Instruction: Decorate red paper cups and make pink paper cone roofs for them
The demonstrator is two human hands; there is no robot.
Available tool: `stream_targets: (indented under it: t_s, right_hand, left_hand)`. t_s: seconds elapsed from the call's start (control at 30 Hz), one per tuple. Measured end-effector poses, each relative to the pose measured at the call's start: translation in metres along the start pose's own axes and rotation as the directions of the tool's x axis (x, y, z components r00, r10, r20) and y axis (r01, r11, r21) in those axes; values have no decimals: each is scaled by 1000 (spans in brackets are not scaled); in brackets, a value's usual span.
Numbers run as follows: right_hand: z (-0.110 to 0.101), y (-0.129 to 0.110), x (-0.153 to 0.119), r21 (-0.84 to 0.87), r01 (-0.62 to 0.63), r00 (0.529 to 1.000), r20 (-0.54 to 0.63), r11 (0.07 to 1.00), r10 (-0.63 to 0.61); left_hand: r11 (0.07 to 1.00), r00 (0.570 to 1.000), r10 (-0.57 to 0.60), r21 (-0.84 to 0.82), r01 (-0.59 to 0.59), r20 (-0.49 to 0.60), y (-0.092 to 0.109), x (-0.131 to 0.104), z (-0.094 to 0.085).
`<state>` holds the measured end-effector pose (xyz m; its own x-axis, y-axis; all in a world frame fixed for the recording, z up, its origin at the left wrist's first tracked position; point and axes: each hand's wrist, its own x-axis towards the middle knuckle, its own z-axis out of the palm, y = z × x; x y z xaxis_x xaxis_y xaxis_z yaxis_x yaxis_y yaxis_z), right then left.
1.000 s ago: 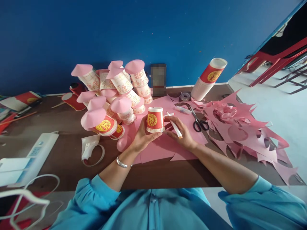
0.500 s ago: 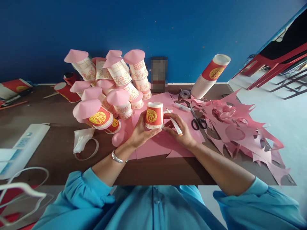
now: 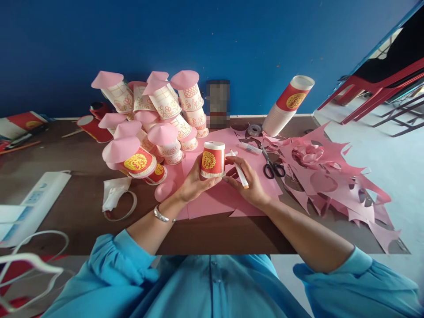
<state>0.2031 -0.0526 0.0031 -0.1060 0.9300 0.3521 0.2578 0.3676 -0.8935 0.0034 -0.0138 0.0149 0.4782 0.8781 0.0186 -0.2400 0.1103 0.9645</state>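
Observation:
A red and white paper cup [image 3: 213, 160] with a yellow emblem is upside down in my left hand [image 3: 196, 180], whose fingers wrap its left side and thumb lies along its lower rim. My right hand [image 3: 249, 181] holds a white marker [image 3: 241, 175] slanting between its fingers, and its fingertips are at the cup's lower right edge. Behind the right hand lies a white cap-like piece [image 3: 231, 153]. Pink paper sheets [image 3: 212, 201] spread under both hands.
Paper-cup towers with pink cone roofs [image 3: 163, 134] crowd the left. On the right are scissors [image 3: 274, 170], a tape roll [image 3: 254, 130], a glue-stick-like tube [image 3: 251, 148], a leaning cup stack [image 3: 287, 106] and pink scraps [image 3: 326, 181]. A power strip [image 3: 35, 207] lies far left.
Little differs. The view has shifted slightly, and both hands keep hold of the cup and marker in almost the same place.

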Motion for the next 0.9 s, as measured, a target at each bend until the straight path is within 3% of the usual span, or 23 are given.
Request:
stream_targets:
  t_s: [0.23, 0.37, 0.6, 0.9]
  right_hand:
    - [3, 1, 0, -32, 26, 999, -17, 999, -27]
    - [2, 3, -2, -56, 30, 999, -27, 998, -31]
    - [2, 7, -3, 30, 10, 998, -62, 999, -8]
    - [4, 6, -4, 142, -24, 999, -42, 990, 30]
  left_hand:
    - [998, 1000, 23, 54, -23, 7, 2, 3, -1]
    - [997, 999, -37, 72, 37, 3, -3, 4, -7]
    - [999, 996, -37, -25, 39, 77, -17, 3, -17]
    - [990, 987, -115, -71, 123, 109, -2, 0, -9]
